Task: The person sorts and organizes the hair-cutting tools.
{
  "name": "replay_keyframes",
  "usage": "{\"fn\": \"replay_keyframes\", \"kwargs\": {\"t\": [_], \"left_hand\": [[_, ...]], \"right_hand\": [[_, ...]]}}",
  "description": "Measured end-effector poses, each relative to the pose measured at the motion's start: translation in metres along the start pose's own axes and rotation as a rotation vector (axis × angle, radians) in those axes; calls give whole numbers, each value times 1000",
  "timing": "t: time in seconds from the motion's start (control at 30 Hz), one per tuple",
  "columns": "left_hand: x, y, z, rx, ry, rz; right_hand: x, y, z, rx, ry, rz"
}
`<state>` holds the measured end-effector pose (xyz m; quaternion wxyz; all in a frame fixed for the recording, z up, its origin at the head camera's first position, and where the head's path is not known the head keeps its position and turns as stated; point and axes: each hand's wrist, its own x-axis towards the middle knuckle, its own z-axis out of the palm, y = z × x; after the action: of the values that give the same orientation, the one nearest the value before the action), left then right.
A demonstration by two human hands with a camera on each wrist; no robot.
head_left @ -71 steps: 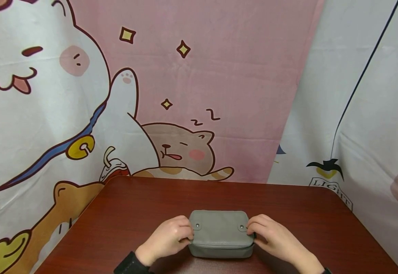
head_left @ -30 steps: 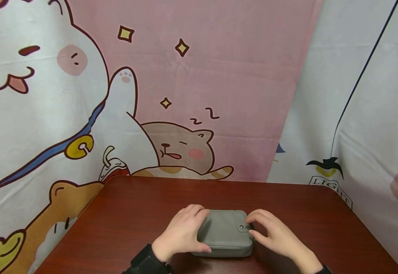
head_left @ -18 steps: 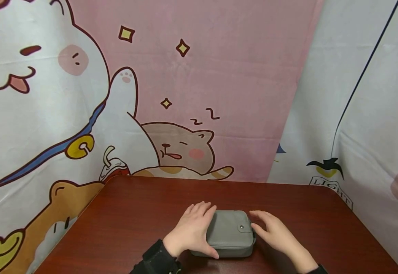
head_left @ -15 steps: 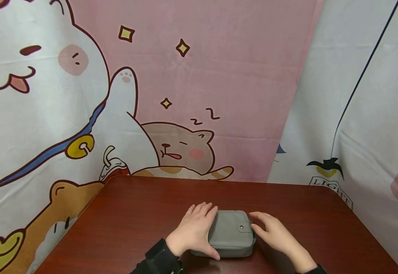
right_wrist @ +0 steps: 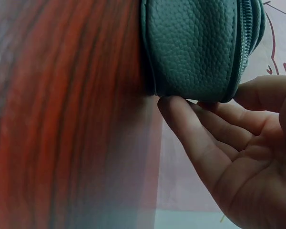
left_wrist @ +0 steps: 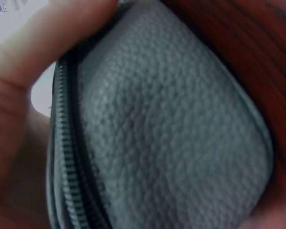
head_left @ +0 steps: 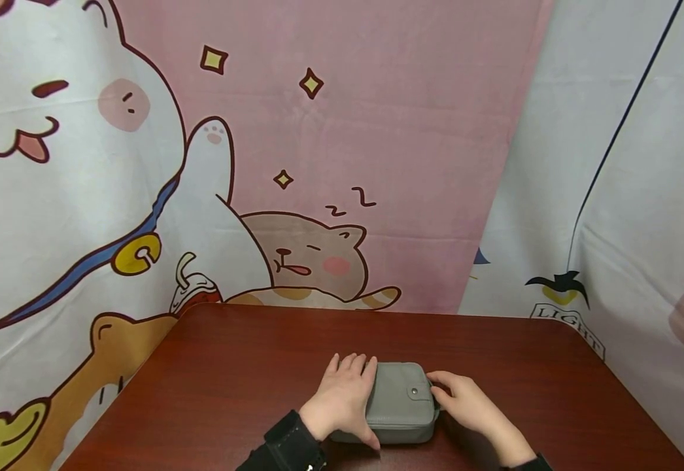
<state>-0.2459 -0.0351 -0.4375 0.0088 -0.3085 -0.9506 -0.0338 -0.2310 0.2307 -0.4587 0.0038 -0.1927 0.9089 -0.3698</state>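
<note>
A grey-green zipped pouch (head_left: pixel 401 399) of grained leather lies flat on the table, with a snap tab showing near its right end. My left hand (head_left: pixel 342 399) rests over its left part, fingers straight and spread, thumb down the front face. Up close in the left wrist view, the thumb (left_wrist: pixel 52 33) lies by the zip (left_wrist: pixel 66 143). At the right end, my right hand (head_left: pixel 465 402) holds the pouch with bent forefinger and thumb. From the right wrist view the fingertips meet its end edges below the zip; whether they hold a zip pull is hidden.
The dark red-brown wooden table (head_left: pixel 248 366) has rounded far corners. Right behind it hangs a pink and white cloth (head_left: pixel 418 163) printed with cartoon animals. Dark cuffs (head_left: pixel 286 445) cover my wrists.
My left hand has turned from gripping the pouch's left end to lying spread over it, shifting right. My right fingers have left the tab and closed in lower at the right end.
</note>
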Motion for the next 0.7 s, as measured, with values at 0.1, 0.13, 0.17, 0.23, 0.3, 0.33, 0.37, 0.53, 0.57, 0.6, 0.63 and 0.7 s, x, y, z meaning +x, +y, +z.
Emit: {"fn": "replay_keyframes", "kwargs": {"t": [0.1, 0.13, 0.17, 0.23, 0.3, 0.33, 0.37, 0.53, 0.57, 0.6, 0.63, 0.7], "left_hand": [[2, 2, 0, 57, 11, -3], [2, 3, 1, 73, 15, -3], [3, 3, 1, 88, 15, -3], [4, 4, 2, 106, 11, -4], [5, 5, 3, 111, 10, -4], [6, 5, 3, 113, 11, -3], [6, 4, 4, 115, 10, -2], [9, 1, 3, 124, 10, 16], [10, 0, 3, 127, 8, 21], [11, -1, 3, 131, 5, 26], [12, -3, 3, 134, 1, 30], [15, -7, 3, 142, -1, 42]], "right_hand": [[0, 0, 0, 13, -5, 9], [0, 0, 1, 5, 2, 8], [0, 0, 1, -4, 8, 7], [0, 0, 2, -17, 17, 11], [0, 0, 2, -23, 23, 23], [0, 0, 2, -20, 23, 29], [0, 0, 3, -18, 22, 36], [1, 3, 3, 80, 3, 40], [1, 3, 4, 103, 0, 40], [1, 3, 4, 124, -1, 42], [1, 3, 5, 134, 1, 47], [2, 3, 6, 144, 7, 60]]}}
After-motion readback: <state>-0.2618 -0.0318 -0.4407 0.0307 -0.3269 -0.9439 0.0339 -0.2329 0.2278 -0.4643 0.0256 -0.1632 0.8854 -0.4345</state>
